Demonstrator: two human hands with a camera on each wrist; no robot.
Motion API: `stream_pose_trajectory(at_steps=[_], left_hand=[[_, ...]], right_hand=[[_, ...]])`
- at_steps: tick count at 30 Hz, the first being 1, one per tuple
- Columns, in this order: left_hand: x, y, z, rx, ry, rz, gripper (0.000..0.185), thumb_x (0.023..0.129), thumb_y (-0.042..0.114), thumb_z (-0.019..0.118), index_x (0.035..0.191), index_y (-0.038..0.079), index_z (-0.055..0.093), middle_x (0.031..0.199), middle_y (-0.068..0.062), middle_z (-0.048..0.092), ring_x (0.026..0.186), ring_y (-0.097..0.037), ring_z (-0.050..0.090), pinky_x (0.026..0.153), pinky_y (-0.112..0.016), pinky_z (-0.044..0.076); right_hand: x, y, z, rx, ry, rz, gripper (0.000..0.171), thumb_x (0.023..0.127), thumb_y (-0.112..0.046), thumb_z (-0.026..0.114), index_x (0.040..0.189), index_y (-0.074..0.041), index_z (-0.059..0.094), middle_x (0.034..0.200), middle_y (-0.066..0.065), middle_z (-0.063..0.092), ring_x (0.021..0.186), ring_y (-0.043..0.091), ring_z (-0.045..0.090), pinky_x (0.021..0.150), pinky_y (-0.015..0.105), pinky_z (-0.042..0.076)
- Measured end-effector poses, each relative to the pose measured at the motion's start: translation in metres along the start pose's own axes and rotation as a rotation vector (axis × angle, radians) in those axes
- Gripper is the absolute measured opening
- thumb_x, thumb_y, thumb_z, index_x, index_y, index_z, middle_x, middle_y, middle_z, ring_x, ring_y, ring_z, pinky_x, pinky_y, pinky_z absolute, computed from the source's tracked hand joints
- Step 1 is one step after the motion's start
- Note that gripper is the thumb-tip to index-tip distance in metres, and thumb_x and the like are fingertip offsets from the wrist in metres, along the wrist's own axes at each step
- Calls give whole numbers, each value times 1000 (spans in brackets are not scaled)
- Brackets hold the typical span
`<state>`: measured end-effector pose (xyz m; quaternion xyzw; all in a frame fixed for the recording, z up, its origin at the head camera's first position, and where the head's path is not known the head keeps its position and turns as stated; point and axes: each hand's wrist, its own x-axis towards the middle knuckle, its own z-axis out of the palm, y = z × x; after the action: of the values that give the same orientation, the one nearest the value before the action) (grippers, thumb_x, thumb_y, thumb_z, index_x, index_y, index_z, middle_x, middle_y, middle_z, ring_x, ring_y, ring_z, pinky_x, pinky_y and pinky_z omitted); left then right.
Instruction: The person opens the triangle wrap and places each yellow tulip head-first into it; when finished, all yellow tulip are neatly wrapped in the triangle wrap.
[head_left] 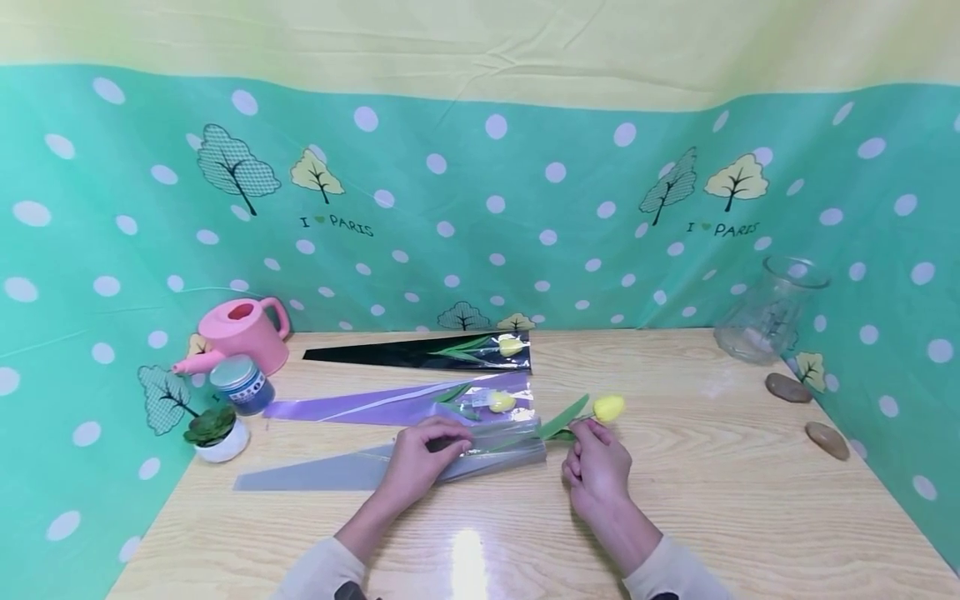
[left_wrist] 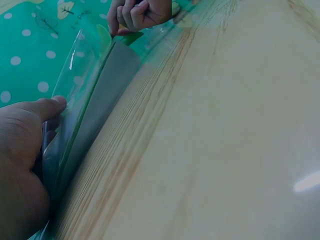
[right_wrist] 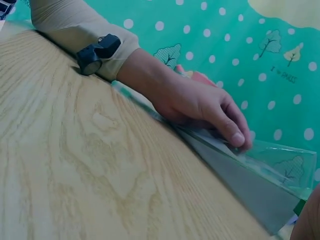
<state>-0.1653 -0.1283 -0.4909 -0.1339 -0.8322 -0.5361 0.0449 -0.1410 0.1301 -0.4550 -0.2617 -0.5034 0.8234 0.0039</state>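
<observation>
From the head view, the left hand (head_left: 420, 460) is lying across the grey sleeve (head_left: 360, 468) near its wide mouth, fingers curled over the film and pinning it to the counter (head_left: 720, 500), which looks meant to keep the cone from sliding. The right hand (head_left: 596, 467) is sitting just past that mouth, pinching the stem just below the bloom of the yellow tulip (head_left: 608, 407); the bloom and one green leaf are lying outside the sleeve while the lower stem is reaching into the opening. Both forearms are coming in low from the near edge, wrists resting on the wood. Behind them a purple sleeve (head_left: 390, 406) and a black sleeve (head_left: 420, 352) are each holding a tulip already. A pink watering can (head_left: 242, 333), a blue-labelled jar (head_left: 242, 384) and a small potted succulent (head_left: 215, 432) are standing at the left, a glass vase (head_left: 768, 312) and two stones (head_left: 789, 387) at the right.

In the left wrist view, the left hand (left_wrist: 22, 155) is pressing down on the sleeve (left_wrist: 95, 105), thumb stretched along the clear top layer, which is standing lifted off the grey backing. Far off, the right hand (left_wrist: 140, 12) is showing fingers bunched together around something green.

In the right wrist view, the left hand (right_wrist: 200, 107) is lying flat-knuckled on the sleeve (right_wrist: 260, 185), fingertips bent down onto the film. The right hand's own fingers are barely showing here, so I cannot tell their state from this view.
</observation>
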Motion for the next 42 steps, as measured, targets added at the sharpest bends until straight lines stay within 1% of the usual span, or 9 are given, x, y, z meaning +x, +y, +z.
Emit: stream_pose_trajectory(at_steps=[15,19,22,25,29,31,33,37,42], left_hand=[[0,-1,0,-3,9,37,16,86,17,84,101,21,83,103,11,77,108,-12,70,104,-22,52],[0,-1,0,1,9,40,16,86,18,85,101,21,82,103,11,77,108,-12,69,103,-22,51],[-1,-2,1,10,5,32,15,86,19,85,101,22,83,103,13,77,108,-10,69,103,-21,51],[-1,-2,2,15,10,38,15,86,19,85,100,22,83,103,13,77,108,-9,69,102,-21,52],[-2,-3,2,18,14,44,15,86,19,84,100,22,83,103,13,77,108,-11,69,102,-21,52],[-3,-3,2,25,13,36,15,85,19,85,100,23,82,103,13,77,109,-11,69,104,-23,51],[-4,-3,2,37,7,22,15,86,21,84,100,25,82,104,15,77,110,-11,69,106,-25,51],[-3,-3,2,53,-6,2,15,86,23,84,100,28,82,104,19,76,112,-10,69,109,-30,50],[-2,-3,2,47,-2,8,15,86,21,84,99,28,82,103,20,75,111,-10,69,109,-33,50]], right_hand=[[-3,15,9,35,59,-35,12,98,-8,65,106,-11,56,63,-12,48,45,0,36,40,15,29],[-4,13,7,26,49,-23,14,100,-7,62,112,-8,57,63,-12,48,46,0,36,42,15,30],[-1,1,1,-20,24,-49,19,101,-10,62,119,-7,56,71,-11,56,48,0,39,42,15,32],[11,-22,-11,-157,-24,-162,21,100,-14,66,119,-7,58,73,-11,58,49,1,43,43,16,36],[42,-52,-38,-477,-125,-417,23,97,-21,74,110,-5,65,65,-10,57,53,6,52,46,19,43],[57,-62,-55,-636,-184,-537,24,96,-25,75,109,-5,70,72,-8,65,63,5,59,55,20,51],[68,-67,-70,-743,-264,-618,24,98,-26,73,112,-7,75,89,-5,74,80,1,65,67,20,55],[82,-71,-91,-889,-430,-697,26,99,-21,72,123,-11,75,131,2,71,116,-9,59,88,17,53],[88,-68,-97,-1000,-598,-687,33,95,-19,75,127,-14,73,144,6,63,125,-9,52,95,24,52]])
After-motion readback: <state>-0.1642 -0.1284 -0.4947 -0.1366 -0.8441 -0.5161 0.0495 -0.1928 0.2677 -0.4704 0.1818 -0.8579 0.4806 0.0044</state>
